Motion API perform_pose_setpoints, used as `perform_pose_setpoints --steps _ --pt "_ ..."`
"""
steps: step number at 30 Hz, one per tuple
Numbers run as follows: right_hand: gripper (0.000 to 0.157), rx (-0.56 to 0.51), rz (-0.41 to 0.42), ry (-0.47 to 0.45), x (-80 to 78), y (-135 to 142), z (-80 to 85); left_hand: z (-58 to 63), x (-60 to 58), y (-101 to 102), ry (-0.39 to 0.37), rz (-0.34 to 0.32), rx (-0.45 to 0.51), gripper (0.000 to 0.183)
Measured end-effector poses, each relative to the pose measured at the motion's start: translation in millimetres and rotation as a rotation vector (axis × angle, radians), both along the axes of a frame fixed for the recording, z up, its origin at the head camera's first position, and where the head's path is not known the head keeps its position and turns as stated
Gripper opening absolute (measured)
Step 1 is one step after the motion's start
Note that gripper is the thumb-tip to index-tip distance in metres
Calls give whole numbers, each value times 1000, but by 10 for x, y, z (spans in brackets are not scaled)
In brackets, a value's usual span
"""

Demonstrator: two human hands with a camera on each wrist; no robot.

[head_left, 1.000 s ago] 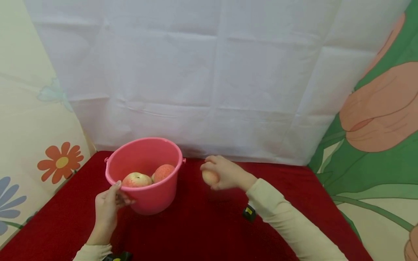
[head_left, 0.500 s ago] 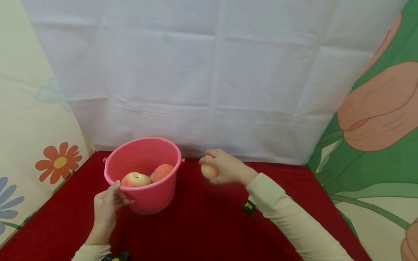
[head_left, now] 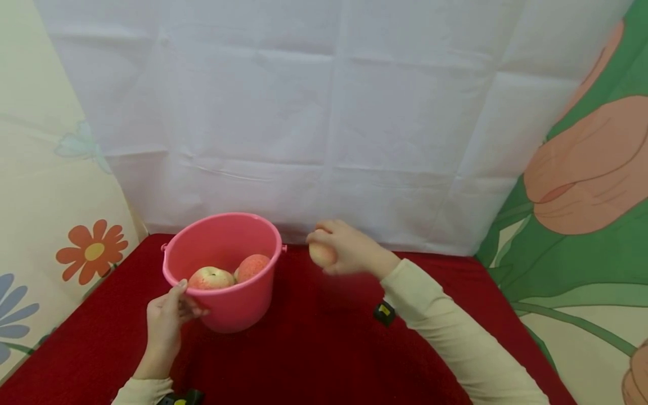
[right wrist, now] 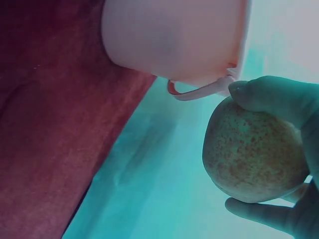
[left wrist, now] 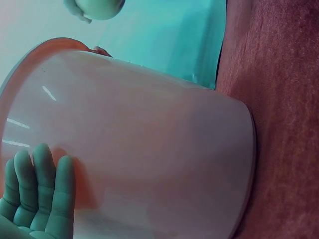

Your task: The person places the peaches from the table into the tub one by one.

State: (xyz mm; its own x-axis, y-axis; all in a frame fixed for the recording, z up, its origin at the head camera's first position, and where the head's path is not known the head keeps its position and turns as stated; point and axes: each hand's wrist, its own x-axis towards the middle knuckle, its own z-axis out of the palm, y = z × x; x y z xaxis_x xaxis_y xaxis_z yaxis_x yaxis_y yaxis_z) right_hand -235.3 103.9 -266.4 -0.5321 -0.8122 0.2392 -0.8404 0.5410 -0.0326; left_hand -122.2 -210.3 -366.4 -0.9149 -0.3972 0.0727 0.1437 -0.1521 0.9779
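Observation:
A pink bucket (head_left: 235, 309) stands on the red cloth with its mouth turned partly toward me. Inside lie a pale yellow-and-red peach (head_left: 210, 278) and a redder peach (head_left: 252, 267); another pale edge shows between them. My left hand (head_left: 166, 323) grips the near rim, thumb over the edge and fingers (left wrist: 46, 184) along the outer wall. To the right of the bucket and apart from it, my right hand (head_left: 356, 250) holds a peach (head_left: 322, 254) above the cloth. In the right wrist view, thumb and fingers stand around this speckled peach (right wrist: 254, 154).
A red cloth (head_left: 324, 354) covers the table. Behind it hangs a creased white sheet (head_left: 253, 124), close to the bucket and right hand. Flower-printed panels stand left (head_left: 40, 169) and right (head_left: 582, 264). The bucket's handle (right wrist: 199, 93) hangs on its far side.
My right hand has risen a little with the peach, up and slightly left in the head view. The left hand and the bucket stay in place.

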Motion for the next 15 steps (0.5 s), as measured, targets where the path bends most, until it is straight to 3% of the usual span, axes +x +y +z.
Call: perform_pose_setpoints --steps 15 --pt "59 -41 -7 8 -41 -63 226 -3 0 5 -21 9 -11 46"
